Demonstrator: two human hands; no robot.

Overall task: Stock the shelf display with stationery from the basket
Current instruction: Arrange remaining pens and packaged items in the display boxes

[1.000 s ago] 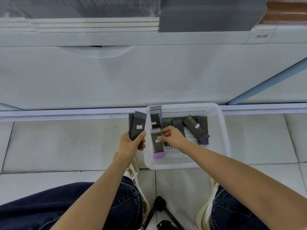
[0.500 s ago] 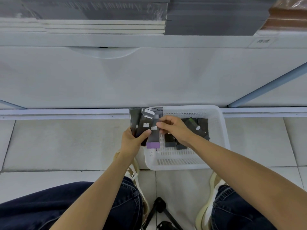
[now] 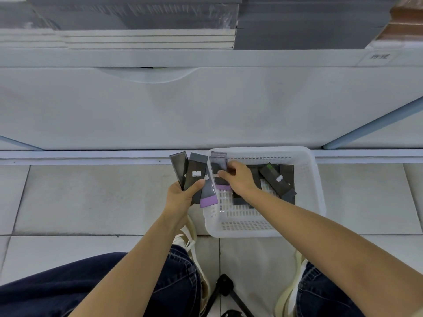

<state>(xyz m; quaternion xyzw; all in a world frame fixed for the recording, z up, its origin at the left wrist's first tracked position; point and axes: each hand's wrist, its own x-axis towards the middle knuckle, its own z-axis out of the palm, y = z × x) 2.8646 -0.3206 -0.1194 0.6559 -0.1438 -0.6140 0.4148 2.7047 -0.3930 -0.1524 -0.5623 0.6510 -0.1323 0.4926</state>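
A white slotted basket (image 3: 311, 191) sits on the tiled floor against the shelf base. Several dark slim stationery packs (image 3: 278, 179) lie in it. My left hand (image 3: 182, 195) grips a fan of dark packs (image 3: 193, 175) just left of the basket, among them one with a purple end (image 3: 208, 200). My right hand (image 3: 238, 177) reaches into the basket's left side and pinches another purple-ended pack (image 3: 218, 172) that stands against the basket wall.
The white shelf unit (image 3: 206, 110) rises right behind the basket, its upper ledge holding grey and white flat stock (image 3: 146, 24). My knees in dark jeans and light shoes frame a black tripod foot (image 3: 225, 287) on the floor.
The purple-ended pack my right hand carried over now sits in my left hand's bundle. My right hand has gone back into the basket and pinches another purple-ended pack.
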